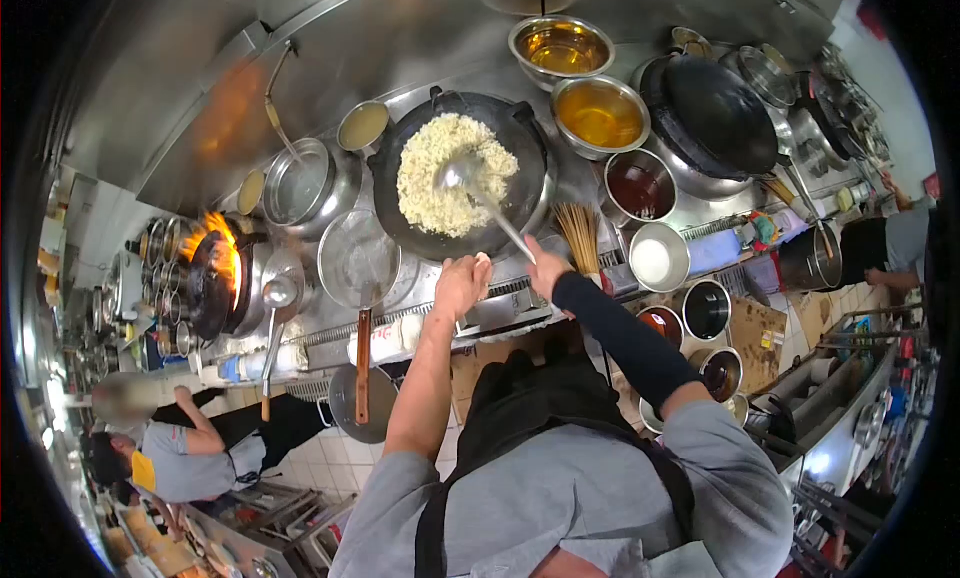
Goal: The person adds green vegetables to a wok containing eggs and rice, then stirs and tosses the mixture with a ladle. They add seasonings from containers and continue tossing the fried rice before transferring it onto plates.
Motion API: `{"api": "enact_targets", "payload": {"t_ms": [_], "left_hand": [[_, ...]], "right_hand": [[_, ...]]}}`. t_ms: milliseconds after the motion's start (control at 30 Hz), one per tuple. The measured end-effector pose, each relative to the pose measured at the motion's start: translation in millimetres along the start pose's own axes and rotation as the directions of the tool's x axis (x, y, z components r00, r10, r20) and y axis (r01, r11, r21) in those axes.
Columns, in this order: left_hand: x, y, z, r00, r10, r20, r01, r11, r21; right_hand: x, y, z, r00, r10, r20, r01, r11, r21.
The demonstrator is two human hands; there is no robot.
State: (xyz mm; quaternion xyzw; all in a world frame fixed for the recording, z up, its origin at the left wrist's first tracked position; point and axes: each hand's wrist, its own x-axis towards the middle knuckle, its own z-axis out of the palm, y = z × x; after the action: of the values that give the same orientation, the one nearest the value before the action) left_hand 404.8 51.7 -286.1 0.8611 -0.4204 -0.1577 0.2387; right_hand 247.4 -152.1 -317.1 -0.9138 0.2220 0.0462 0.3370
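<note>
A dark wok (380,193) in front of me holds a broad heap of pale yellow-white rice (425,193). My right hand (547,266) is wrapped round the handle of a metal ladle (500,221), whose bowl rests in the rice. My left hand (463,286) is closed at the wok's near rim. Something pale shows by its fingers, too small to make out. Left of the wok lies a round mesh strainer (360,258) with a wooden handle, close to my left forearm.
Bowls of amber oil (600,116), a pot of dark red sauce (640,186) and a bamboo brush (577,233) stand right of the wok. Another wok (720,113) is farther right. Flames (225,253) rise at the left, near a co-worker (190,458).
</note>
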Motion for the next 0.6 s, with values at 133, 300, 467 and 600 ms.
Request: {"api": "enact_targets", "payload": {"t_ms": [133, 300, 467, 600], "left_hand": [[-11, 9, 7, 0.979, -0.069, -0.194, 0.051, 0.994, -0.098], [-10, 11, 0, 0.988, -0.005, -0.155, 0.000, 1.000, -0.031], [-7, -13, -3, 0.984, 0.131, -0.117, -0.130, 0.991, 0.018], [-39, 40, -30, 0.994, -0.046, -0.095, 0.038, 0.995, -0.087]], "right_hand": [[-79, -2, -84, 0.983, -0.012, 0.182, 0.037, 0.990, -0.134], [21, 9, -34, 0.995, -0.071, -0.074, 0.048, 0.960, -0.275], [-1, -63, -13, 0.996, -0.082, 0.042, 0.077, 0.991, 0.112], [-121, -96, -90, 0.984, -0.143, 0.110, 0.119, 0.973, 0.198]]}}
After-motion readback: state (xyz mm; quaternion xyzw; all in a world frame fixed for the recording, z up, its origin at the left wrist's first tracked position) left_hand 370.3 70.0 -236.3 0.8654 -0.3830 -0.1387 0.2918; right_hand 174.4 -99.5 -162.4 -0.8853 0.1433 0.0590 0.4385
